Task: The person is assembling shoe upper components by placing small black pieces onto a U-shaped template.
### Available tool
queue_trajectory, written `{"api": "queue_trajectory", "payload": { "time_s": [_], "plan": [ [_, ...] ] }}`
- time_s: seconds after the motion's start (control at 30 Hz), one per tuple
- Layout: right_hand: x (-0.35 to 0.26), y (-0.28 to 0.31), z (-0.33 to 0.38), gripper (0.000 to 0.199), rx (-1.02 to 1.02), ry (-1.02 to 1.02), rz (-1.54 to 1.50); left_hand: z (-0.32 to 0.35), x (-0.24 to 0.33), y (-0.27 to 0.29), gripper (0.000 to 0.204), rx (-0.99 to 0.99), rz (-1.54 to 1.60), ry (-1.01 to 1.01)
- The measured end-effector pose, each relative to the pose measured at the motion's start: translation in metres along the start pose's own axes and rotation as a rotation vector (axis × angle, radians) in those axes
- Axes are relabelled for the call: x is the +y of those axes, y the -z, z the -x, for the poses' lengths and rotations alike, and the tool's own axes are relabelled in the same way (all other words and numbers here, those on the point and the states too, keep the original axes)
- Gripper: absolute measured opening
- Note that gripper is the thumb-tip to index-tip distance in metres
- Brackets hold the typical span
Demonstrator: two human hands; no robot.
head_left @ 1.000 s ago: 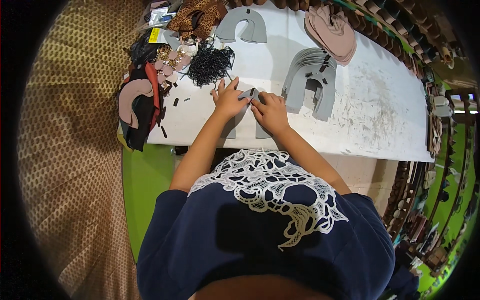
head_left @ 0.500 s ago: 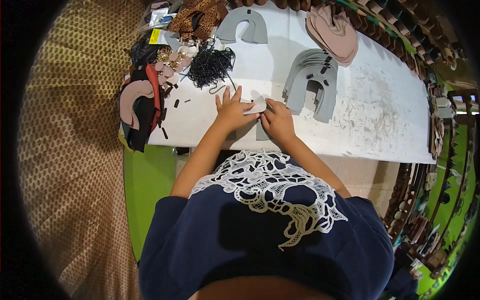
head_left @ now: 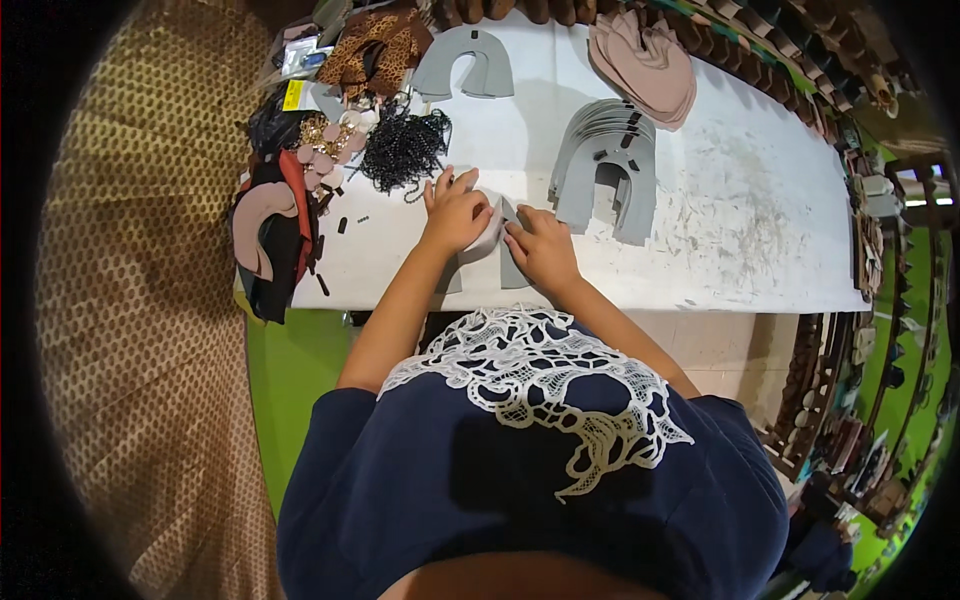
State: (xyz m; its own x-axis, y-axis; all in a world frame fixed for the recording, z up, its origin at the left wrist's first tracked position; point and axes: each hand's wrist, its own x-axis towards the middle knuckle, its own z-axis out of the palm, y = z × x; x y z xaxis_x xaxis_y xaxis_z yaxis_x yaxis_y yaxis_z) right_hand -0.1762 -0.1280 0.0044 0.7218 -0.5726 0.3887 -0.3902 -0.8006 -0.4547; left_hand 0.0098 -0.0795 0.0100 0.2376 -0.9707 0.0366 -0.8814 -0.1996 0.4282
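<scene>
A grey U-shaped piece, like a shoe upper, (head_left: 513, 268) lies in front of me at the near edge of the table, mostly covered by my hands. Its pale underside shows where the curved part is lifted and folded between them. My left hand (head_left: 458, 215) grips that lifted part on the left with a bent thumb, its other fingers pointing away from me. Close by on the right, my right hand (head_left: 543, 248) has its fingertips and thumb on the grey fold. Just beyond my left hand is a heap of black beaded chain (head_left: 405, 150).
Grey U-shaped pieces are stacked (head_left: 580, 190) to the right, with pink pieces (head_left: 645, 70) behind. A single grey piece (head_left: 463, 65) lies at the far side, beside leopard-print pieces (head_left: 378, 55). Pink discs and gold trims (head_left: 325, 145) sit left, above a curved pink piece (head_left: 262, 225).
The lifted part of the grey piece has changed shape between my hands. My left thumb has bent inward and my right fingers have spread over the fold. The whole view has shifted slightly.
</scene>
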Motion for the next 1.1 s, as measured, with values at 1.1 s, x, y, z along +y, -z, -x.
{"api": "queue_trajectory", "payload": {
  "time_s": [1.1],
  "plan": [
    [-0.007,0.004,-0.005,0.031,-0.103,-0.047,0.102,-0.007,-0.013,0.009,0.006,-0.01,-0.023,0.119]
  ]
}}
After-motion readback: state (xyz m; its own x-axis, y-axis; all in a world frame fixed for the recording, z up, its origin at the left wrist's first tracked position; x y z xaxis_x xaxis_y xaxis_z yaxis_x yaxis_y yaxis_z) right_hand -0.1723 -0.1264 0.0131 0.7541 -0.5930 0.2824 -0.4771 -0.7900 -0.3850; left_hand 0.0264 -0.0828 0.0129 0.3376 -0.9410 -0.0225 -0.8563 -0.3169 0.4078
